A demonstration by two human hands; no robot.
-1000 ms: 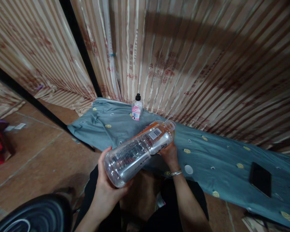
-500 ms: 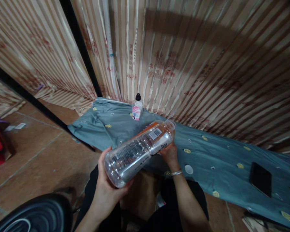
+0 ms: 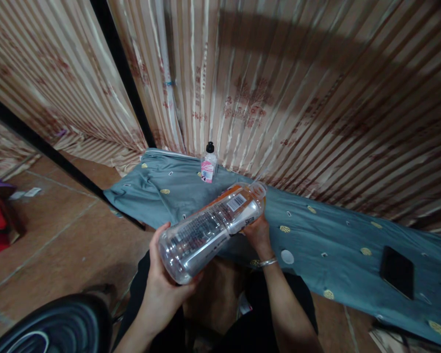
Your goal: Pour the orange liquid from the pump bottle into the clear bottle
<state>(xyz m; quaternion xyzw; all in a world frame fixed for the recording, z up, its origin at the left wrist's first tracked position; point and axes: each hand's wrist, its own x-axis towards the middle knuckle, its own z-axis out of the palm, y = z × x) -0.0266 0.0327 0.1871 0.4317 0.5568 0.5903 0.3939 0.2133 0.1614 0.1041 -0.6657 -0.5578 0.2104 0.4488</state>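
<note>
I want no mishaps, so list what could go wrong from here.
The large clear bottle is tilted between the left hand and the right hand; it might slip if either loosens. The small black-capped bottle stands upright beyond it and could be toppled by a swing.

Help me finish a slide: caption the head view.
Left hand at the base, right hand near the neck: a clear plastic bottle held before a patterned teal cloth bearing a smartphone.

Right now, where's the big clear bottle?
In the head view, the big clear bottle is just below the middle, with the left hand at its base and the right hand near its neck.
</note>
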